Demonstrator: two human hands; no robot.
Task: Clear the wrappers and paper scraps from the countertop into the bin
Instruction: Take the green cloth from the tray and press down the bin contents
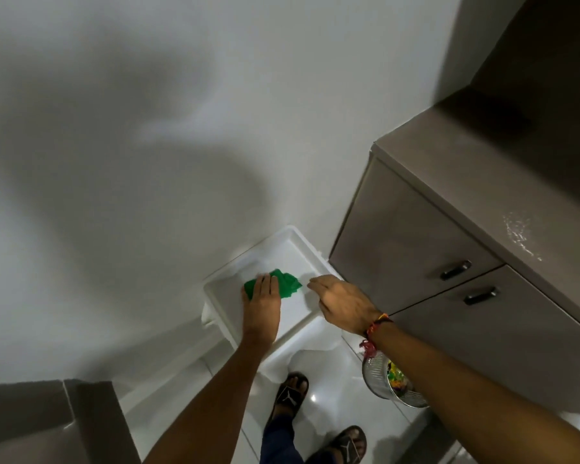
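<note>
A white rectangular bin (295, 241) stands on the floor against the wall, beside the brown cabinet. My left hand (261, 296) reaches down into it and grips a crumpled green wrapper (287, 283), which sticks out past my fingers. My right hand (340, 301) hovers over the bin's right rim with its fingers loosely apart and nothing in them. A red and orange thread band is tied on that wrist. The brown countertop (476, 175) runs along the right, with no scraps visible on the part I see.
A steel mesh bowl (382, 380) holding colourful wrappers sits on the floor under my right forearm. Two cabinet doors with dark handles (455, 270) face the bin. My sandalled feet (290, 396) stand on glossy white tiles. A brown box-like surface (47, 426) fills the lower left.
</note>
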